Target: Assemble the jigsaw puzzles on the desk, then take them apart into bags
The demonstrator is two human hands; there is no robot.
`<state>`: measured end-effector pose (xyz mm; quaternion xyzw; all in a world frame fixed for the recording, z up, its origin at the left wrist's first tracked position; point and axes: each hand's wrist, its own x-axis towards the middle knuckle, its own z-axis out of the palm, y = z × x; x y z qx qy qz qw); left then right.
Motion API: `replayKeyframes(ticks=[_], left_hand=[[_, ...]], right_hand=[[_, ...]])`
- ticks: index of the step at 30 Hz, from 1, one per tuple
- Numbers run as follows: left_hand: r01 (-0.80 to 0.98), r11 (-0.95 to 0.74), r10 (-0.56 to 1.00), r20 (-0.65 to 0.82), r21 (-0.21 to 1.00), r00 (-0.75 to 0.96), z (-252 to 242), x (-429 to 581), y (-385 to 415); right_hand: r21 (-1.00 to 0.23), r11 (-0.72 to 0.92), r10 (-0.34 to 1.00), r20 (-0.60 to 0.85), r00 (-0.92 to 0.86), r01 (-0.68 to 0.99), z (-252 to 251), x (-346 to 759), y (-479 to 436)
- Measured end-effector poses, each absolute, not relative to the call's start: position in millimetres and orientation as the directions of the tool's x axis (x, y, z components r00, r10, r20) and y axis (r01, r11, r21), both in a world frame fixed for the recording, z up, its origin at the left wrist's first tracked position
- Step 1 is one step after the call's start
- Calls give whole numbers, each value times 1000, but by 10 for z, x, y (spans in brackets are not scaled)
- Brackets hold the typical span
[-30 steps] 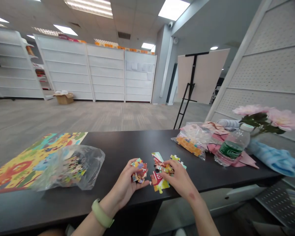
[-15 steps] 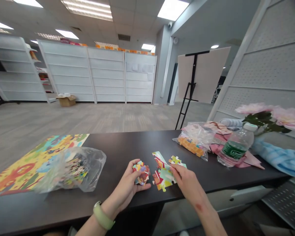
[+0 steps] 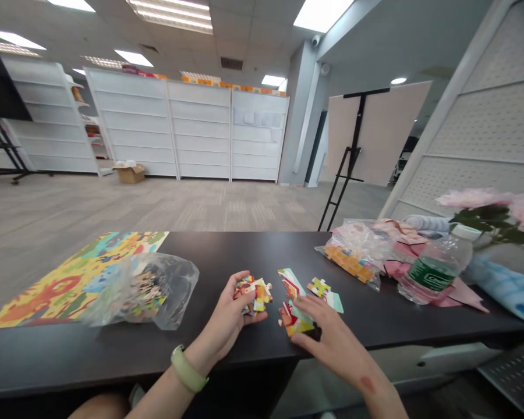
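Observation:
My left hand (image 3: 229, 314) is closed around a small stack of jigsaw puzzle pieces (image 3: 257, 297), held just above the dark table with the thumb on top. My right hand (image 3: 325, 329) lies over a partly joined group of puzzle pieces (image 3: 289, 314), its fingers apart and its fingertips at the pieces. The hand hides part of that group. Beyond it, a yellow-green and pale blue pair of pieces (image 3: 324, 291) rests on the table.
A colourful picture sheet (image 3: 48, 297) and a clear bag of pieces (image 3: 144, 291) lie left. On the right are another bag of pieces (image 3: 351, 256), a water bottle (image 3: 436, 270), pink cloth (image 3: 467, 297) and pink flowers (image 3: 475, 198). The table (image 3: 240, 250) is dark.
A different piece, yellow and white, now shows on top of the stack in my left hand. My right hand has gone from a pinch to spread fingers over the joined pieces. The view has shifted left.

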<state>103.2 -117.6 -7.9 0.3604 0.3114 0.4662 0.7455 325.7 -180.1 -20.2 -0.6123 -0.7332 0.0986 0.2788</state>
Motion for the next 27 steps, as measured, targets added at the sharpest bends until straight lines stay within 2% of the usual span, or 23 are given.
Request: replayKeyframes(ticks=[3, 9, 11, 14, 16, 19, 20, 22, 24, 27], left_hand=[[-464, 304, 922, -134, 832, 363, -83, 1005, -1160], [-433, 256, 931, -100, 865, 350, -79, 1004, -1188], [-433, 283, 923, -120, 856, 367, -69, 1001, -1198], [-450, 410, 862, -176, 794, 475, -61, 1018, -1236], [-461, 477, 815, -181, 748, 550, -63, 1042, -1269], [-480, 461, 825, -162, 747, 541, -62, 1059, -1278], [-493, 436, 849, -162, 753, 503, -57, 1052, -1262], [-529, 379, 898, -165, 759, 407, -44, 1016, -1207], [-556, 331, 930, -164, 762, 328, -33, 960, -1141], [-561, 308, 938, -145, 769, 316, -41, 890, -1092]], right_hand=[[-495, 229, 971, 180, -159, 838, -257, 3225, -1878], [-533, 394, 919, 220, -327, 748, -157, 2921, -2025], [-547, 415, 907, 311, -284, 727, -99, 2894, -2019], [-529, 391, 828, 560, -37, 753, -72, 2839, -1971], [-483, 442, 773, 632, -48, 756, -92, 2759, -1932], [-419, 585, 752, 602, -270, 695, -121, 2657, -1901], [-420, 594, 750, 597, -284, 686, -127, 2660, -1899], [-454, 542, 775, 594, -213, 707, -150, 2744, -1890], [-473, 467, 828, 530, -182, 747, -217, 2911, -1851], [-448, 394, 885, 420, -200, 802, -388, 3161, -1766]])
